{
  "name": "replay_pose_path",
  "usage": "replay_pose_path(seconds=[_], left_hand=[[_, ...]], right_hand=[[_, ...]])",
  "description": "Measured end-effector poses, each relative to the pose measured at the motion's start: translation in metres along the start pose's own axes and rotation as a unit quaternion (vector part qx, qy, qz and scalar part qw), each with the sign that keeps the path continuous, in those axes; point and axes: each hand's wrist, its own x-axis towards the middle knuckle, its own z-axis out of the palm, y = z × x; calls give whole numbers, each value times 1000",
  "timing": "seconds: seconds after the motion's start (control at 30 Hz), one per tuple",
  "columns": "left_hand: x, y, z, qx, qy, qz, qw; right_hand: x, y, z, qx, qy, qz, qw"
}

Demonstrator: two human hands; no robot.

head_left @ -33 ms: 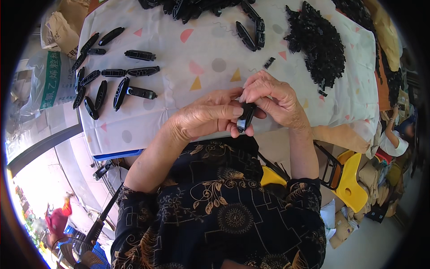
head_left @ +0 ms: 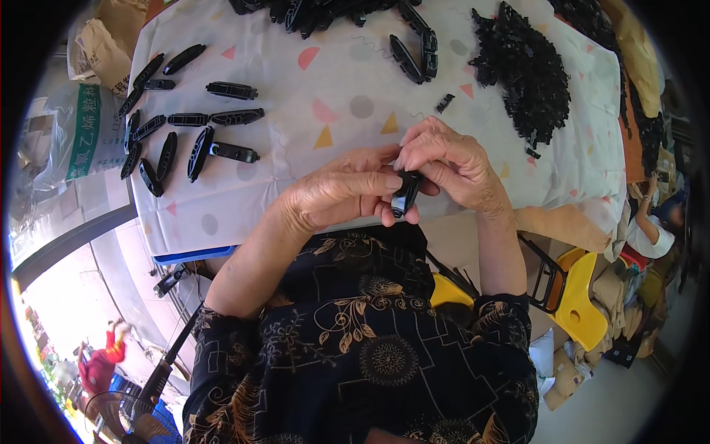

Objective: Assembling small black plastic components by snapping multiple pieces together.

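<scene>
Black plastic part [head_left: 404,200] held over the bench's [head_left: 251,203] near side. Left hand [head_left: 344,191] grasps it, thumb on top; right hand [head_left: 457,161] is pinched at its far end, can't tell whether on a smaller piece. This one looks mid-work, not finished. Batch of similar parts [head_left: 188,120] at left, spread loosely, is probably done, though no close view to confirm. Plenty seems left: heap [head_left: 318,15] on the far side, clip pile [head_left: 529,78] at right, stray clip [head_left: 445,103] near that pile.
</scene>
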Motion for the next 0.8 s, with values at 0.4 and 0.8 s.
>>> replay_pose_path(seconds=[0.4, 0.8], left_hand=[[-4, -5, 8, 87, 47, -10, 995], [-3, -3, 18, 262, 195, 82, 941]], right_hand=[[-10, -7, 3, -44, 15, 6, 999], [-27, -4, 40, 279, 210, 207, 914]])
